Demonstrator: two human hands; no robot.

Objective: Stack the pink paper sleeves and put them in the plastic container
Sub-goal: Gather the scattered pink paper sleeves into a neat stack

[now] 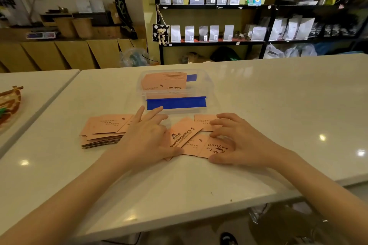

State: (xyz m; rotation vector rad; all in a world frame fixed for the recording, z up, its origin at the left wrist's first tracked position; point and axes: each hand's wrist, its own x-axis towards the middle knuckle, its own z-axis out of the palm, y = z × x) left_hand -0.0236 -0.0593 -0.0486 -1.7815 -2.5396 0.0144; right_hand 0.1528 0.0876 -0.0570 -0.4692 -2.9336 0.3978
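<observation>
Loose pink sleeves [191, 137], fanned flat with long axes askew between the open, spread left hand [147, 137] and right hand [237, 141], are shown just before the plastic container [175, 87], nothing yet gripped.

"COFFEE" printed on pink paper sleeves [216, 148]; also on sleeve in plastic container [175, 93].

We count two hands [145, 135], one clear container [175, 93] with two blue clips [176, 103], and four loose pink sleeves [184, 135] between the hands. One stack [103, 132] lies left and another sits inside the container; their sleeves cannot be counted.
</observation>
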